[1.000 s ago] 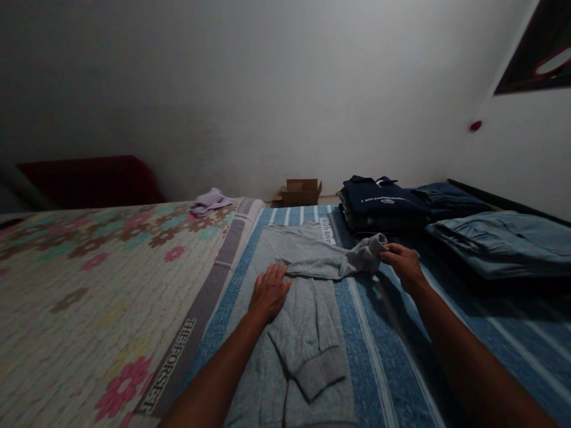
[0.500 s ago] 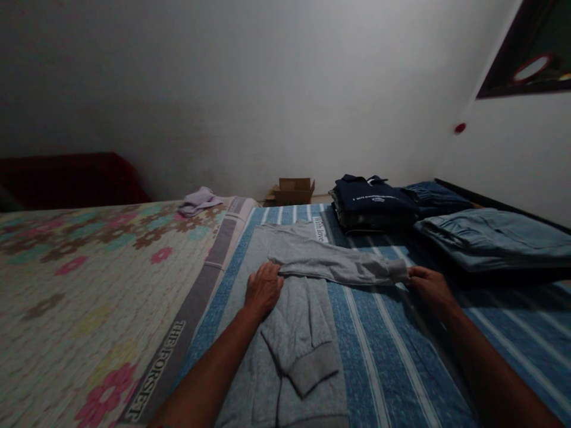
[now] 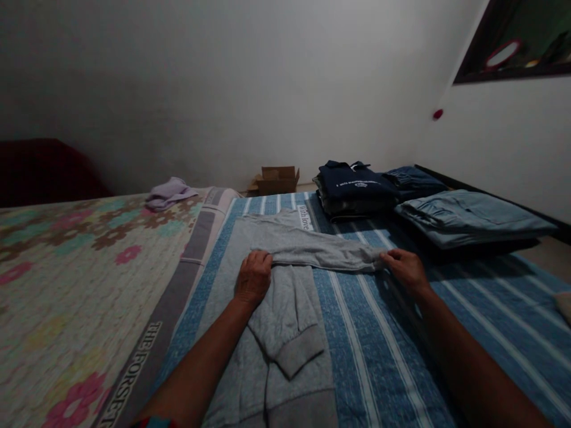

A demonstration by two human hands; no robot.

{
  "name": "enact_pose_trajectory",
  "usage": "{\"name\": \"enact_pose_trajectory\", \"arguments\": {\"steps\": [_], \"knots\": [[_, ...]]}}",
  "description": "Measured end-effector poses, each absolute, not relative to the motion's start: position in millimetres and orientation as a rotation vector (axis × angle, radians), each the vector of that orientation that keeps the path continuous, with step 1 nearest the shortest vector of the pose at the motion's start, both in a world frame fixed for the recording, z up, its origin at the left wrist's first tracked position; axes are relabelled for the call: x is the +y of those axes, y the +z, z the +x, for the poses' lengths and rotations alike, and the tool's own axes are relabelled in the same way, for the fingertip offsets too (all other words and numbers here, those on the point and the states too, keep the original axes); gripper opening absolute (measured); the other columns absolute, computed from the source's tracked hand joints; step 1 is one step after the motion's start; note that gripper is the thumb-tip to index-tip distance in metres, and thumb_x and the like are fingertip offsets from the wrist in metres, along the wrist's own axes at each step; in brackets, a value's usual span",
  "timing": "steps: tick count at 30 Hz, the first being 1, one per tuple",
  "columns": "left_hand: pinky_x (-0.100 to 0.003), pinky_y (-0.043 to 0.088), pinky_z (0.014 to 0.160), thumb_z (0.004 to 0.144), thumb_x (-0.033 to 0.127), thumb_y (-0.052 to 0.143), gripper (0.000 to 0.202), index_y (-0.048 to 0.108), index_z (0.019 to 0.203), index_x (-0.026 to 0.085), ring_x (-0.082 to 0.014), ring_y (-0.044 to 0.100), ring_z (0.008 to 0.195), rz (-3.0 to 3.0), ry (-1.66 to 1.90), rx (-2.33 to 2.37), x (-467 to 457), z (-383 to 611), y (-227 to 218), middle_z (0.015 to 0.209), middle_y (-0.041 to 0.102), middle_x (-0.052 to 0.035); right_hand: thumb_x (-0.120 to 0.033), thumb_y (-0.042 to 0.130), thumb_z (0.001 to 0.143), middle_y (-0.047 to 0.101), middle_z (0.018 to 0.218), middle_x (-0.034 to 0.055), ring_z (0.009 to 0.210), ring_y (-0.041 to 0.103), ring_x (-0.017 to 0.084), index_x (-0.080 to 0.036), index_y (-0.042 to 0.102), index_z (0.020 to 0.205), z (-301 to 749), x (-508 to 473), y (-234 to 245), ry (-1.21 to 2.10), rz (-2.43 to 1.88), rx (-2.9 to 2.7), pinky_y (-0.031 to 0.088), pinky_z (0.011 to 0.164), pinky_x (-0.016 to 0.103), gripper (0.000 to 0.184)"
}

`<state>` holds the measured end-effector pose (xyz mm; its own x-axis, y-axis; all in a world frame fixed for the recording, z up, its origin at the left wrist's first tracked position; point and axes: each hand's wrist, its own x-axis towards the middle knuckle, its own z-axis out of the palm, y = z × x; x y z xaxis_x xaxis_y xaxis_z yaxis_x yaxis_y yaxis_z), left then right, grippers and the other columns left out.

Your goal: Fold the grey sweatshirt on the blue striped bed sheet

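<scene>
A grey sweatshirt (image 3: 223, 297) lies face down or folded, which I cannot tell, on the blue striped bedding (image 3: 352, 333). One sleeve is folded down along its body, with the ribbed cuff (image 3: 300, 351) pointing toward me. The other sleeve (image 3: 321, 246) stretches out to the right across the bedding. My left hand (image 3: 254, 274) is closed on that sleeve's lower edge, over the body, its fingertips partly hidden. At the sleeve's far end, my right hand (image 3: 405, 268) pinches the cuff, holding the sleeve straight.
Stacked dark clothes (image 3: 357, 187) and folded light-blue jeans (image 3: 473, 217) lie at the back right. A lilac cloth (image 3: 169, 193) rests on the flowered bedcover (image 3: 98, 297) at left. Behind the bed, a cardboard box (image 3: 279, 180) is by the wall (image 3: 223, 89).
The view has turned slightly right, so everything appears farther left and higher. Both hands keep their places on the sleeve; the right fingers now cover more of the cuff.
</scene>
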<state>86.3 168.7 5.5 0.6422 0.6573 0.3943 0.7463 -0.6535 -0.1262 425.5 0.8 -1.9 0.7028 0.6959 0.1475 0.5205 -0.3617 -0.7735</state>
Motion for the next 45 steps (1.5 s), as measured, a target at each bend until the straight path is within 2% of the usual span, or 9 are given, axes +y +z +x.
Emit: {"name": "enact_pose_trajectory", "arguments": {"steps": [4,8,13,17,20,25,31,39,45], "knots": [[-0.038,0.042,0.079,0.085,0.013,0.045,0.020,0.062,0.095,0.018,-0.0273,0.051,0.095,-2.565,-0.478,-1.053,172.6,88.1,3.3,0.102,0.062,-0.0108,-0.047,0.053,0.065,0.067,0.067,0.0022,0.069,0.061,0.020,-0.019,0.069,0.071,427.5,-0.2,0.7,0.204,-2.069,-0.956,0.038,0.060,0.026,0.033],[-0.036,0.042,0.073,0.084,0.013,0.045,0.020,0.062,0.094,0.018,-0.0264,0.053,0.089,-2.542,-0.443,-0.992,175.2,88.6,0.4,0.098,0.064,-0.0096,-0.043,0.054,0.065,0.064,0.061,0.0010,0.064,0.059,0.018,-0.019,0.067,0.065,427.2,-3.6,3.7,0.191,-2.085,-0.985,0.037,0.058,0.026,0.028],[-0.036,0.041,0.073,0.084,0.015,0.045,0.019,0.062,0.092,0.017,-0.0265,0.054,0.089,-2.523,-0.402,-1.010,175.4,93.5,1.2,0.095,0.064,-0.0102,-0.035,0.058,0.065,0.062,0.058,0.0003,0.059,0.055,0.015,-0.018,0.067,0.067,430.6,-8.7,15.5,0.228,-2.125,-0.955,0.034,0.051,0.024,0.019],[-0.036,0.040,0.073,0.084,0.019,0.044,0.018,0.061,0.089,0.016,-0.0270,0.054,0.087,-2.517,-0.384,-1.026,177.4,97.8,1.7,0.088,0.063,-0.0105,-0.028,0.060,0.069,0.056,0.047,-0.0017,0.042,0.048,0.010,-0.016,0.066,0.068,432.4,-9.8,24.7,0.467,-2.120,-0.957,0.031,0.042,0.021,0.013],[-0.036,0.040,0.072,0.084,0.020,0.043,0.019,0.061,0.089,0.016,-0.0276,0.054,0.087,-2.527,-0.410,-1.004,180.0,99.0,1.5,0.088,0.063,-0.0113,-0.029,0.058,0.077,0.054,0.044,-0.0031,0.034,0.042,0.008,-0.015,0.067,0.080,432.8,-10.7,30.1,0.723,-2.062,-0.973,0.028,0.036,0.019,0.017],[-0.035,0.040,0.073,0.086,0.023,0.041,0.022,0.062,0.088,0.016,-0.0267,0.054,0.086,-2.543,-0.507,-0.939,184.4,100.2,1.3,0.087,0.063,-0.0106,-0.032,0.058,0.084,0.061,0.050,-0.0012,0.035,0.050,0.009,-0.017,0.065,0.102,436.4,-15.7,42.7,1.068,-1.959,-1.041,0.034,0.034,0.017,0.024],[-0.034,0.041,0.075,0.087,0.027,0.038,0.026,0.061,0.087,0.016,-0.0252,0.054,0.084,-2.565,-0.589,-0.906,189.1,101.7,-0.9,0.085,0.063,-0.0105,-0.034,0.060,0.085,0.065,0.053,0.0013,0.037,0.056,0.013,-0.018,0.058,0.117,441.2,-16.1,51.9,1.222,-1.954,-1.105,0.041,0.034,0.018,0.036],[-0.036,0.042,0.075,0.084,0.027,0.040,0.026,0.063,0.091,0.017,-0.0274,0.054,0.091,-2.643,-0.495,-0.998,184.0,108.9,1.8,0.090,0.061,-0.0115,-0.037,0.062,0.084,0.065,0.055,0.0009,0.040,0.059,0.013,-0.016,0.062,0.100,448.1,-9.8,47.1,1.232,-1.975,-1.198,0.044,0.035,0.018,0.027],[-0.036,0.043,0.065,0.080,0.021,0.040,0.026,0.064,0.088,0.016,-0.0304,0.053,0.091,-2.612,-0.264,-1.221,172.4,128.3,14.9,0.094,0.058,-0.0149,-0.037,0.062,0.084,0.068,0.060,0.0030,0.045,0.063,0.018,-0.017,0.054,0.109,448.6,-10.8,45.6,1.344,-1.951,-1.205,0.046,0.037,0.021,0.032]]}}
